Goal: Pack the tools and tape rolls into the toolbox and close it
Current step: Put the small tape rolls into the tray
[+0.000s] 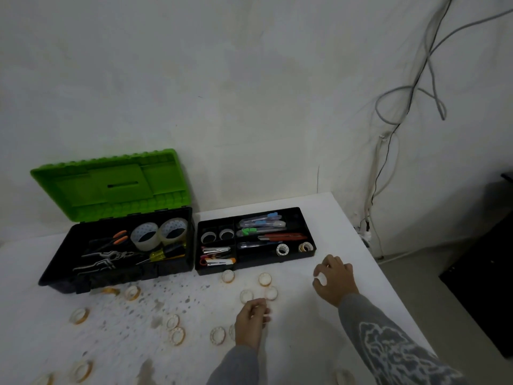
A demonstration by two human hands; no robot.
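The right hand (pixel 336 282) is in the lower right of the frame, just below the right end of the black tray (pixel 249 267). Its fingers are bent and close together, and thumb and fingers pinch a small white roll (pixel 322 278) that is off the table (pixel 305 345).

The left hand (pixel 251 326) is in the lower middle of the frame, low over the table. Its fingers are curled tight toward the thumb, with only a narrow gap. Something pale shows at the fingertips, but I cannot tell if it is held.

Just above the left hand, four small tape rolls (pixel 265 279) lie close together on the table. More of them are scattered over the lower left of the frame, well apart from each other.

The toolbox (pixel 50 273) stands in the middle left with its green lid (pixel 111 184) open and leaning back toward the wall. Inside are two big clear tape rolls (pixel 145 236), pliers (pixel 108 258) and a screwdriver (pixel 163 254) with a yellow handle. The tray sits just beside the toolbox, on its right, and holds knives, a stapler and several small rolls in its compartments.

Grey cables (pixel 416 93) hang on the wall in the upper right.
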